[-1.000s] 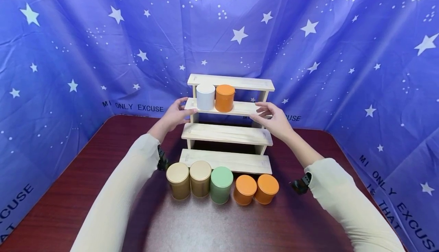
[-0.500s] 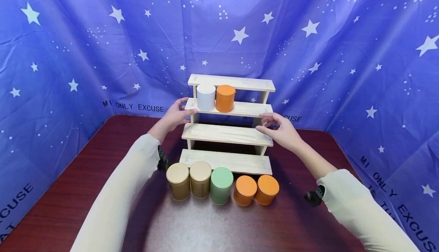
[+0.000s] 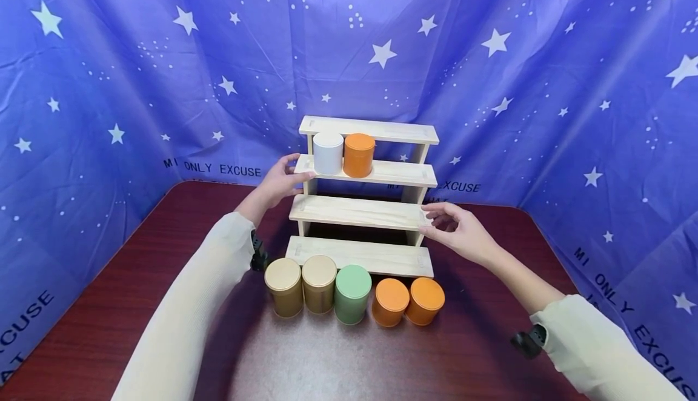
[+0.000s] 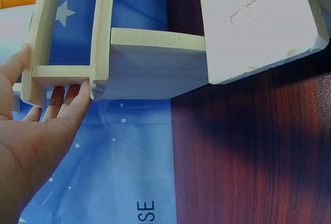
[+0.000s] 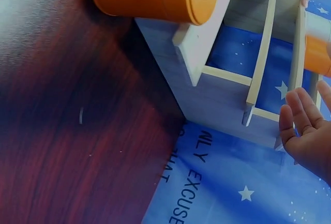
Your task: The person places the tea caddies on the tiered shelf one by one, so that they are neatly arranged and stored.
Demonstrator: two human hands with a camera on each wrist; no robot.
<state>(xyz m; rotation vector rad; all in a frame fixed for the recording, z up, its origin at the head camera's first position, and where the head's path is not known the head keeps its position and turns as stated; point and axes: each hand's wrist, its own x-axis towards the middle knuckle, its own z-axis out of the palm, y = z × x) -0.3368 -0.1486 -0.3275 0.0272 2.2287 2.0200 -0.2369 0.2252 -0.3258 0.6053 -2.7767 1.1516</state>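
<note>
A pale wooden stepped rack (image 3: pixel 360 212) stands on the table. My left hand (image 3: pixel 277 182) grips the left end of its second board from the top; in the left wrist view the thumb is over that board and the fingers (image 4: pixel 72 102) reach underneath. A white lidded canister (image 3: pixel 328 154) and an orange canister (image 3: pixel 358 156) stand side by side on this same board. At the right end of the board below is my right hand (image 3: pixel 460 231), thumb and fingers apart, holding nothing. The right wrist view shows its palm (image 5: pixel 313 136) beside the rack's end.
Along the front of the rack stand two gold canisters (image 3: pixel 285 287) (image 3: pixel 319 285), a green canister (image 3: pixel 352 295) and two orange canisters (image 3: pixel 389 302) (image 3: pixel 424 301). A blue star-printed cloth (image 3: pixel 349 37) hangs close behind the dark red table (image 3: pixel 327 364).
My right hand has come down and to the right, from the end of the second board from the top to the end of the board below. The left hand and the canisters have stayed put.
</note>
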